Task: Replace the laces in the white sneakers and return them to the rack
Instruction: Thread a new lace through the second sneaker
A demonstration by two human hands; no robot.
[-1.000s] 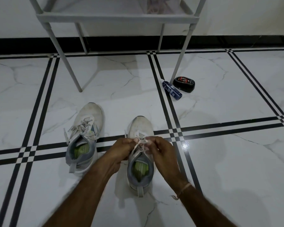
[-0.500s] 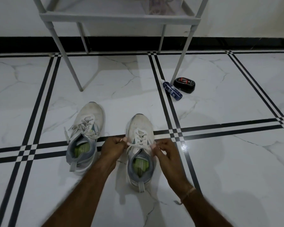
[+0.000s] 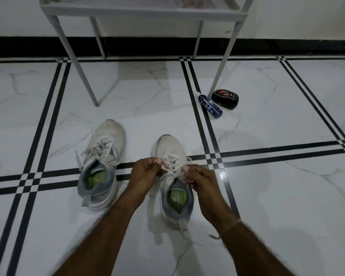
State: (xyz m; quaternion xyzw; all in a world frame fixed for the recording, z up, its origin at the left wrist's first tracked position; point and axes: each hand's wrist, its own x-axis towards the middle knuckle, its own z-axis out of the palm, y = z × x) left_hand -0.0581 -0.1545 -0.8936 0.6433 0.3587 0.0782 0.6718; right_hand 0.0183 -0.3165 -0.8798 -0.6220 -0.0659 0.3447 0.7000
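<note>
Pinkish laces (image 3: 187, 3), perhaps, on rack (image 3: 143, 11)

rack (image 3: 143, 11) top cut off | shelf item (image 3: 189, 3) blurry, poss. laces | lace ends hidden

Bare floor (image 3: 267, 196) right; sneaker (image 3: 100, 156) left

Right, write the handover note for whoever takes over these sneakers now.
Left hand and right hand each pinch an end of the white lace on the nearer white grey-collared sneaker.
Second white grey-collared sneaker lies to its left on the marble floor, laces loose.
Grey metal rack stands behind.
Done: nothing visibly finished.
Left: relace both, return them to the rack.
</note>
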